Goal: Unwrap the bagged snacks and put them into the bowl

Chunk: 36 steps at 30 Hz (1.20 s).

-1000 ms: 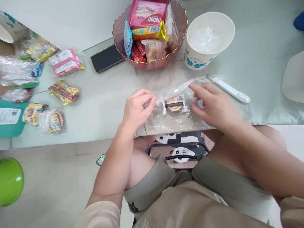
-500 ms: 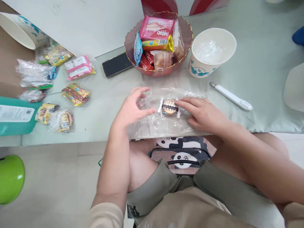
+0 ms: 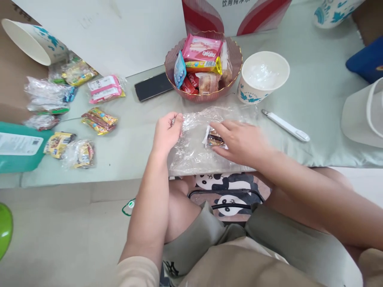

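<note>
A sheet of clear plastic wrap (image 3: pixel 191 153) lies spread on the cloth near the table's front edge. My left hand (image 3: pixel 169 129) pinches its left edge between thumb and fingers. On the sheet sits a small wrapped cookie (image 3: pixel 214 138) in a clear packet with white ends and a dark band. My right hand (image 3: pixel 239 141) is over the packet's right part, thumb on the near side and fingers on the far side, gripping it. That end of the packet is hidden under the hand.
Behind the sheet stand a pink glass bowl (image 3: pixel 205 95) of snacks and a paper cup (image 3: pixel 257 93) with crumpled plastic inside. A white utility knife (image 3: pixel 285 125) lies to the right, a black phone (image 3: pixel 154 87) left of the bowl. Wrapped snack bundles (image 3: pixel 100 119) lie at the left.
My left hand has gone from open fingers above the sheet to pinching its left edge. My right hand has moved left over the wrapped cookie and closed around it.
</note>
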Motion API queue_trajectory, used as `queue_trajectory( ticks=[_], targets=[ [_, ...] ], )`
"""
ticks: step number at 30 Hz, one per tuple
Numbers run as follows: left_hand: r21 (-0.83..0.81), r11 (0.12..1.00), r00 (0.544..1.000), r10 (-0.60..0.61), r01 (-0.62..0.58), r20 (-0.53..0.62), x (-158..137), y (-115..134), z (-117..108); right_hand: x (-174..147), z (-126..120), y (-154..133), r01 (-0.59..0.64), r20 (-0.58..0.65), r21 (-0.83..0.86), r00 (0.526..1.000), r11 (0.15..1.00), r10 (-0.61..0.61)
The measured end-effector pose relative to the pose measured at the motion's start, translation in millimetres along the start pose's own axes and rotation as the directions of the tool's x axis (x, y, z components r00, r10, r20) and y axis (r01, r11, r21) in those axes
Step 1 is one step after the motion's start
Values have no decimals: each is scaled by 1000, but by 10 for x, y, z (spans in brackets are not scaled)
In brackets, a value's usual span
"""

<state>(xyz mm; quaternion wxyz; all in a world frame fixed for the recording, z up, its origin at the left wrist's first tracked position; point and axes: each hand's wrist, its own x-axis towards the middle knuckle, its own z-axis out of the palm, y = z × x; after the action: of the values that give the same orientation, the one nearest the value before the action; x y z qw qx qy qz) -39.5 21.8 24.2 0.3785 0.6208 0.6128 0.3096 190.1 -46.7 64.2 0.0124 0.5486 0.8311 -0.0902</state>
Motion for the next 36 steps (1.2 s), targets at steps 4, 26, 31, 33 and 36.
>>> queue_trajectory(
  ticks=[4, 26, 31, 33, 36],
  targets=[
    [76, 997, 999, 30, -26, -46, 8, -15, -67, 160, 67, -38, 41, 85, -15, 996, 999, -40],
    [149, 987, 989, -72, 53, 128, 77, 26, -186, 897, -870, 488, -72, -132, 795, 949, 602, 287],
    [124, 991, 982, -73, 51, 177, 78, 52, -203, 1229, -1045, 686, -70, -45, 319, 995, 945, 89],
    [122, 991, 980, -84, 63, 181, 75, 60, -212, 1293, -1067, 774, 45, 11, 147, 999, 988, -47],
    [119, 990, 977, -102, 80, 190, 74, 63, -213, 1405, -1068, 849, 51, 133, 34, 990, 998, -55]
  ],
)
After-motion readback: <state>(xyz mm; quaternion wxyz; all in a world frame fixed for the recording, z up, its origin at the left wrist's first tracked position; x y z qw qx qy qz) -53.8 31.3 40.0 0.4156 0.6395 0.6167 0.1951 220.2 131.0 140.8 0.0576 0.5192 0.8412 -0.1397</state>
